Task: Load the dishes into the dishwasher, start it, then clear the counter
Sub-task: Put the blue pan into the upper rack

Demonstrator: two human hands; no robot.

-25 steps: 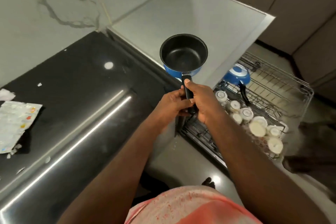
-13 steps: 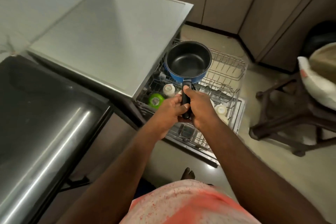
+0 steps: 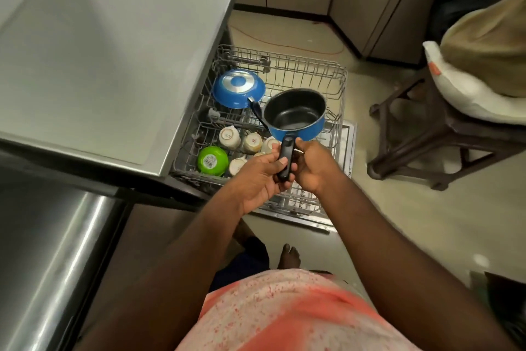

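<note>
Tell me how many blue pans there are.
2. The upturned pan sits at the back left of the rack; the held pan is above the rack, its handle in the left hand and right hand. None seems hidden.

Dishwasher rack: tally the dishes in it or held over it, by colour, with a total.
Blue: 2, upturned pan and held saucepan
Green: 1, bowl
Cream: 4 cups clearly visible; more may be hidden
Total: at least 7

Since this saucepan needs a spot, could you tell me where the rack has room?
Bare: the back right of the grey wire rack, between the upturned blue pan and the right wall, behind the held blue saucepan. Crowded: front left, with white cups and a green bowl.
</note>
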